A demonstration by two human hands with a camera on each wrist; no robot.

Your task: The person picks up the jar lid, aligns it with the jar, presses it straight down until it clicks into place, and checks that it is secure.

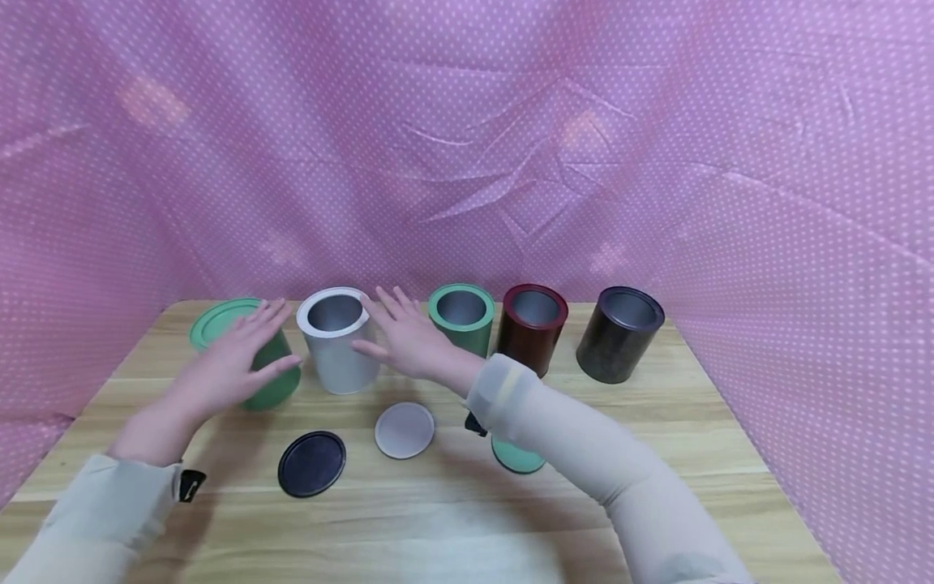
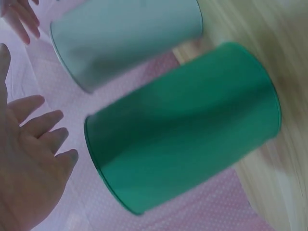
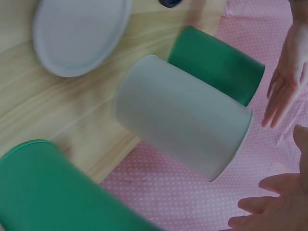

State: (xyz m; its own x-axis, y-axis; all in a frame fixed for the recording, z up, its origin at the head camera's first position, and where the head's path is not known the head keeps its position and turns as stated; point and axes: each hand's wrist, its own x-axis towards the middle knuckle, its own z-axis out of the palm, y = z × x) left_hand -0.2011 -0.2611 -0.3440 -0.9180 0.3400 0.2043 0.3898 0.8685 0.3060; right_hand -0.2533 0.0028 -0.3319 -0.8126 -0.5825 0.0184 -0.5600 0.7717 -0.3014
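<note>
My left hand point(image 1: 233, 361) hovers over the leftmost green can point(image 1: 273, 383), fingers straight and spread. That can has a green lid point(image 1: 216, 324) on its top, partly covered by the hand. In the left wrist view, the fingertips stand apart from the can's top edge. My right hand point(image 1: 412, 345) is raised just right of the white can point(image 1: 341, 365), its fingers spread and holding nothing. The white can has no lid and shows a grey inside. Behind the right hand and wrist, another open green can point(image 1: 473, 339) is partly hidden.
A dark red can point(image 1: 527, 347) and a black can point(image 1: 613, 349) stand open to the right. Nearer on the wooden table point(image 1: 394, 519) lie a black lid point(image 1: 311, 464), a pale lid point(image 1: 404, 430) and a green lid point(image 1: 520, 459) partly under the right sleeve. Pink dotted cloth point(image 1: 467, 162) surrounds the table.
</note>
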